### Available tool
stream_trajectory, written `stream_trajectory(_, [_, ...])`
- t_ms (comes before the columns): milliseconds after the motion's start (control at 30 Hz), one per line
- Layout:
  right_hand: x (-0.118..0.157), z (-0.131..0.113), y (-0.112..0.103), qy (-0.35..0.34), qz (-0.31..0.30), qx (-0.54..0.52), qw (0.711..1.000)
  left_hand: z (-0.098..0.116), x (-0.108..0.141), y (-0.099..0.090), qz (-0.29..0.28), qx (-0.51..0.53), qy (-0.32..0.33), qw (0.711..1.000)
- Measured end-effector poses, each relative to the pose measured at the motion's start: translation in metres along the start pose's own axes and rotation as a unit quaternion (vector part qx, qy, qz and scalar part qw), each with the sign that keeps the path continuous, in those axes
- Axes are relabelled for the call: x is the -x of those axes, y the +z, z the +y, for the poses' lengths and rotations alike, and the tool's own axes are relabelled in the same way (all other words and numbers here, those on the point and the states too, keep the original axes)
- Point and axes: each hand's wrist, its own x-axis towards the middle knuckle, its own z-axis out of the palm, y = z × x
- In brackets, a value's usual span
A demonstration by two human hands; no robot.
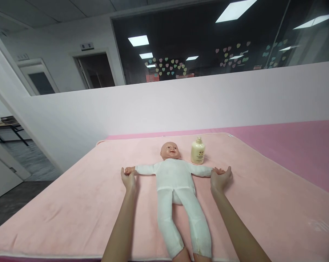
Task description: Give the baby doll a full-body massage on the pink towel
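Forearms [123, 225] extend forward; left hand [129, 179] and right hand [219, 180] each have fingers closed on one outspread hand of the baby doll [175, 175]. It lies face-up on the pink blanket [85, 203]; pump bottle [197, 151] stands near its head.

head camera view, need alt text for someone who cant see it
A person's left hand and right hand hold a baby doll in white by its hands, arms spread wide, as it lies face up on a pink blanket. A pale yellow bottle stands near its head.
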Motion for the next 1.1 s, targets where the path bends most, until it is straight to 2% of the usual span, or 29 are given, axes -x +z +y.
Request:
stream_trajectory(133, [0.005, -0.01, -0.003, -0.077, 0.027, 0.033, 0.996, 0.01, 0.008, -0.007, 0.064, -0.084, 0.139, 0.985])
stream_trajectory(233, [0.02, -0.016, -0.001, -0.123, -0.021, 0.027, 0.992, 0.022, 0.022, -0.008, 0.056, -0.102, 0.238, 0.964])
stream_trajectory(300, [0.033, -0.017, 0.002, -0.153, -0.097, 0.019, 0.983, 0.026, 0.036, -0.003, -0.002, -0.116, 0.271, 0.955])
stream_trajectory(367, [0.045, -0.017, 0.005, -0.185, -0.198, 0.035, 0.962, 0.025, 0.051, 0.006, -0.104, -0.136, 0.291, 0.941])
stream_trajectory(467, [0.055, -0.014, 0.01, -0.211, -0.354, 0.072, 0.908, 0.019, 0.071, 0.019, -0.304, -0.175, 0.325, 0.878])
stream_trajectory(533, [0.055, -0.012, 0.012, -0.191, -0.404, 0.085, 0.89, 0.017, 0.077, 0.024, -0.375, -0.196, 0.333, 0.843])
stream_trajectory(633, [0.051, -0.011, 0.012, -0.154, -0.406, 0.101, 0.895, 0.016, 0.077, 0.023, -0.383, -0.202, 0.31, 0.847])
stream_trajectory(767, [0.049, -0.011, 0.011, -0.161, -0.4, 0.106, 0.896, 0.017, 0.071, 0.018, -0.391, -0.231, 0.29, 0.842])
stream_trajectory(1100, [0.049, -0.011, 0.012, -0.161, -0.403, 0.115, 0.893, 0.019, 0.073, 0.018, -0.395, -0.24, 0.296, 0.836])
